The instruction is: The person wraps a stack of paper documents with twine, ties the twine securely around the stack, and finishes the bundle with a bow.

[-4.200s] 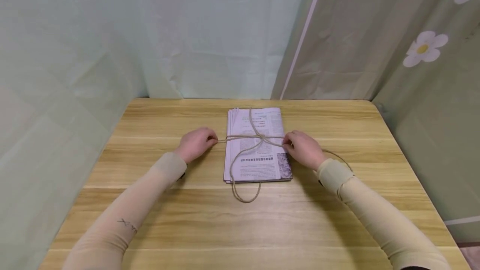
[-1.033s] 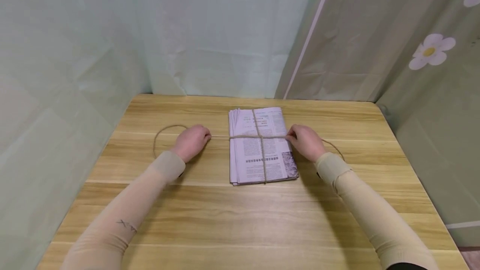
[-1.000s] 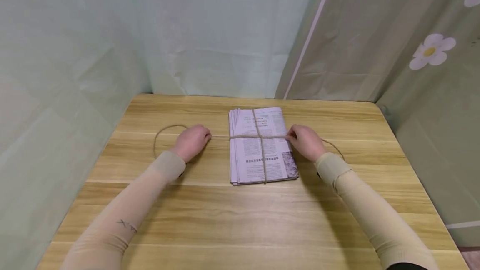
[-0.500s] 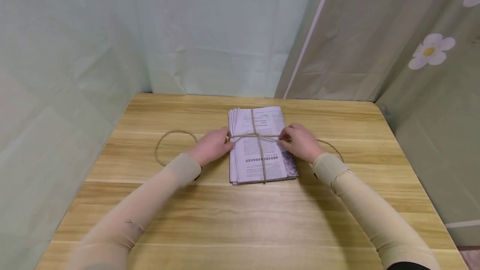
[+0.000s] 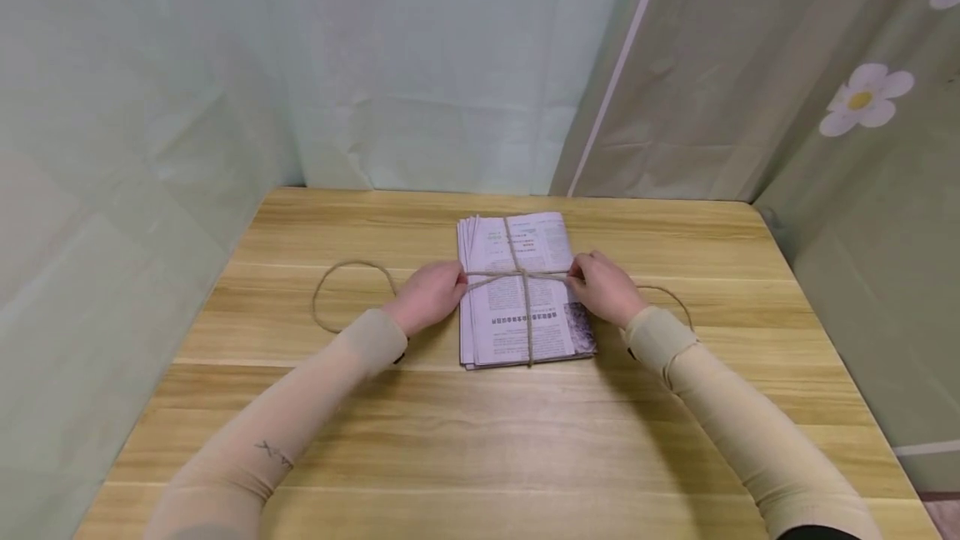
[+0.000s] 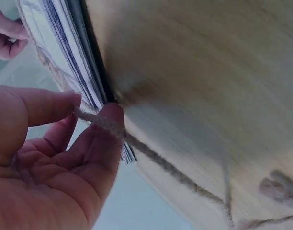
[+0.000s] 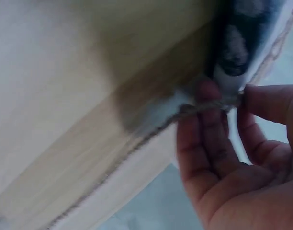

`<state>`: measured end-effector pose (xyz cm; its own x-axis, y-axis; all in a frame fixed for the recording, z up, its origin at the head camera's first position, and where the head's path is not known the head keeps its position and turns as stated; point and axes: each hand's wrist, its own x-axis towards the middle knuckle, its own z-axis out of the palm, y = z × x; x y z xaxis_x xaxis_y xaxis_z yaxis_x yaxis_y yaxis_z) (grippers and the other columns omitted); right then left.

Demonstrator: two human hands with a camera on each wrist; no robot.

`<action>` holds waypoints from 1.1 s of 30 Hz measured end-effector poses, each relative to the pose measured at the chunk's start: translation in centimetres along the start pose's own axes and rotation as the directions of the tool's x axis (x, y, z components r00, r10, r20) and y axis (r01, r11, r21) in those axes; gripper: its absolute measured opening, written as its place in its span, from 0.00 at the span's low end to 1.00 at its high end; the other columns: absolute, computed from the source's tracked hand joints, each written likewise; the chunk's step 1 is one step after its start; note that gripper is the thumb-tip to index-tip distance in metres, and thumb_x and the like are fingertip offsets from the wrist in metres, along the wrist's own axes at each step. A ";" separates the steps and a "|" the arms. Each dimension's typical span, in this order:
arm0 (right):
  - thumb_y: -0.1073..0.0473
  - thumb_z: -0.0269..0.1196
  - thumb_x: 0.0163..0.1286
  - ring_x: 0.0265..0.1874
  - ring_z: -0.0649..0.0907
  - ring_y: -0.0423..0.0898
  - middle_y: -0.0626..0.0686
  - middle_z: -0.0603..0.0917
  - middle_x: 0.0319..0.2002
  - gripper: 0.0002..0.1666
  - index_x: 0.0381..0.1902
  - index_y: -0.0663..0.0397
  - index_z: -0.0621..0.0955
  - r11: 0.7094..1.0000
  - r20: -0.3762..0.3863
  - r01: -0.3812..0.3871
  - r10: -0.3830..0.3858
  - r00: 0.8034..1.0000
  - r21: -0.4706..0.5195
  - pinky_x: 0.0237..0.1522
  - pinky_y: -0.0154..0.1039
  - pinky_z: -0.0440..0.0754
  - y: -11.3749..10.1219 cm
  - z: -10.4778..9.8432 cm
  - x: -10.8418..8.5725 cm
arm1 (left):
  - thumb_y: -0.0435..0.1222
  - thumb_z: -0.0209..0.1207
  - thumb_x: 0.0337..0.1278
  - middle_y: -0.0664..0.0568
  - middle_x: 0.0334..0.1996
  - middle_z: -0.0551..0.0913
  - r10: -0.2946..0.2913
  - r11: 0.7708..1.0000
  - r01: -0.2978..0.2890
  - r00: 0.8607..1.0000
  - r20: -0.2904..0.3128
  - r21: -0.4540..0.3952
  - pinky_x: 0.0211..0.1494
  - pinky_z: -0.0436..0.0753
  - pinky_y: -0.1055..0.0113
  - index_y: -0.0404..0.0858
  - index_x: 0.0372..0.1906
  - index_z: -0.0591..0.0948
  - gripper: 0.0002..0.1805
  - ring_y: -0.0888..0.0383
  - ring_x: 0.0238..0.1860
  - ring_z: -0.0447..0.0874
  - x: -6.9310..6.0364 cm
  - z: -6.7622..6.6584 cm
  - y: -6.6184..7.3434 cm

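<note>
A stack of folded newspapers (image 5: 498, 323) lies on the table, bound lengthwise and crosswise by brown twine (image 5: 528, 319). The strands cross near the middle of the top sheet. At the stack's left edge my left hand (image 5: 430, 294) pinches one twine end between thumb and fingers; the left wrist view shows the twine (image 6: 161, 163) running on past the fingertips. My right hand (image 5: 606, 290) pinches the other end at the right edge, and its twine (image 7: 137, 146) trails away over the table in the right wrist view. Whether the crossing is knotted is too small to tell.
The wooden table (image 5: 480, 457) extends around the stack. Loose twine (image 5: 352, 263) curls on its left side, and another tail (image 5: 675, 298) lies beyond the right wrist. A pale curtain (image 5: 450, 65) hangs behind; a flowered one (image 5: 862, 190) hangs at the right.
The loop hanging off the near edge 4.2 s ago now lies tight along the stack. Since 1.0 s ago, my left hand has moved right to the stack's edge; the cross strands have spread apart.
</note>
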<state>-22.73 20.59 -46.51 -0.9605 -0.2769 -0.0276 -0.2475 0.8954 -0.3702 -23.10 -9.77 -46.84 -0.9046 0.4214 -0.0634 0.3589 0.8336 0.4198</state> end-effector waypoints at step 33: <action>0.57 0.66 0.74 0.35 0.81 0.51 0.56 0.85 0.36 0.10 0.41 0.60 0.82 0.998 0.025 -0.029 0.028 0.999 0.058 0.42 0.50 0.79 0.5 -0.3 -0.4 | 0.34 0.57 0.74 0.47 0.36 0.83 -0.031 0.998 0.035 0.997 -0.073 0.049 0.46 0.83 0.54 0.36 0.42 0.81 0.06 0.50 0.40 0.83 0.1 -0.2 -3.3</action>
<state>-22.54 21.27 -46.37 -0.9635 -0.2606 -0.0614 -0.2114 0.8812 -0.4229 -24.37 -12.54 -47.99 -0.9298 0.3680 -0.0100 0.3380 0.8641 0.3728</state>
